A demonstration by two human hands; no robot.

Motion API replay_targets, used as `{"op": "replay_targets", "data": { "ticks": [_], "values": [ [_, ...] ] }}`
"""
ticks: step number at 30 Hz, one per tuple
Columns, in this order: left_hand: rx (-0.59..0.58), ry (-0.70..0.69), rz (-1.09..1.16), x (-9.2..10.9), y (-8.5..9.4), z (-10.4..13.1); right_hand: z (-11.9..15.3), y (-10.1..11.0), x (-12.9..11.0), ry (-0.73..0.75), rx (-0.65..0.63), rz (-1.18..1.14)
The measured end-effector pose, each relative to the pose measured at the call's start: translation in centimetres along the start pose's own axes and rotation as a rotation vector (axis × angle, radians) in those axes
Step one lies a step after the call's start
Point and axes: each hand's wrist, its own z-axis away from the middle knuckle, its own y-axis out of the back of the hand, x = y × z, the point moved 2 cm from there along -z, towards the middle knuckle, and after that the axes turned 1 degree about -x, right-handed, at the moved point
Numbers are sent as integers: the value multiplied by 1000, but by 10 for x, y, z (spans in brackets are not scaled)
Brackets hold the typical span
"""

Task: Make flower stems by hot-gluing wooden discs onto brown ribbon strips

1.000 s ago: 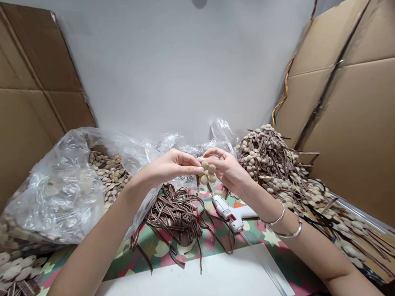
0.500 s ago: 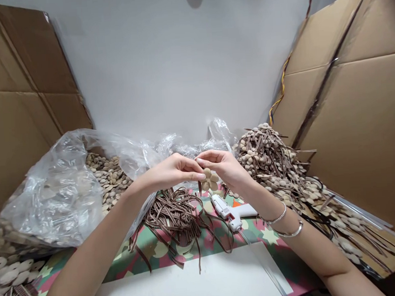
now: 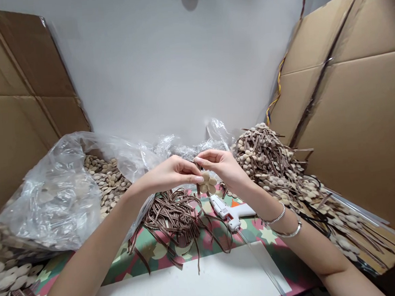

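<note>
Above the table, my left hand [image 3: 175, 172] pinches a beige felt flower [image 3: 207, 183] by its left edge between thumb and fingers. Close beside it, my right hand [image 3: 220, 164] is closed in a pinch on a thin brown stitched ribbon [image 3: 198, 191]. The ribbon runs down behind the left fingertips, and its lower end hangs just left of the flower; the middle is hidden. Under the hands lies a tangled heap of brown ribbons [image 3: 175, 214]. A white glue gun [image 3: 228, 212] rests below the flower, a clear glue stick trailing from its back.
Left stands a clear plastic bag [image 3: 53, 197] around many beige felt pieces [image 3: 107, 182]. A tall pile of flowers with ribbons [image 3: 268, 157] rises at right. Cardboard panels [image 3: 351, 94] flank both sides. A white board [image 3: 192, 284] lies on the patterned tablecloth [image 3: 269, 235].
The flower has tilted slightly and sits a little lower against the left fingertips. Both hands stay nearly in place; the whole view has shifted slightly.
</note>
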Motion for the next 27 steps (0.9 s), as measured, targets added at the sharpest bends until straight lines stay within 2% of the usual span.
{"op": "replay_targets", "data": {
  "ticks": [12,21,27],
  "values": [
    [-84,13,-33,-6,-2,0,0,-3,-1,-34,-40,78],
    [-110,43,-11,-5,-1,1,2,-6,-2,-10,-44,94],
    [-122,37,-31,-7,-2,1,2,-4,-4,-48,-70,115]
  ]
}}
